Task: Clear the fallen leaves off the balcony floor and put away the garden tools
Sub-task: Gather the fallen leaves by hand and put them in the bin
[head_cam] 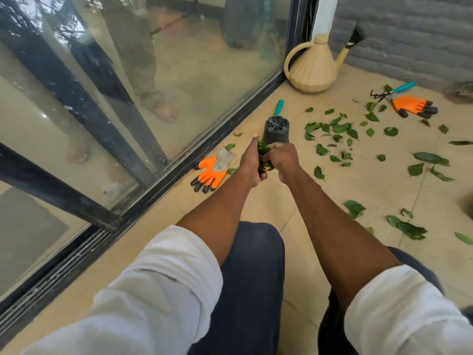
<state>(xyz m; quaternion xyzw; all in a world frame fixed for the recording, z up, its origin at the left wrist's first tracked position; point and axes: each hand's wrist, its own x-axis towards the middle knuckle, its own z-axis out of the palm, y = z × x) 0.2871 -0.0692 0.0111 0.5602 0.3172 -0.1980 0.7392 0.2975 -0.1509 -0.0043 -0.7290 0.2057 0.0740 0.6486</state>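
Note:
A small black plastic pot (276,131) is tipped on its side, its vented base facing away from me and its mouth toward my hands. My left hand (249,165) grips a bunch of green leaves (263,156) at the pot's mouth. My right hand (285,160) is curled around the pot's rim beside the bunch. Several loose leaves (340,128) lie scattered over the beige floor tiles (371,190) to the right. A teal-handled tool (278,106) lies just behind the pot, its head hidden.
One orange glove (211,172) lies by the sliding-door track, another (414,106) beside a teal-handled hand rake (394,90). A beige watering can (313,70) stands in the corner under a brush (355,37). Glass door (153,73) on the left, grey brick wall (409,34) behind.

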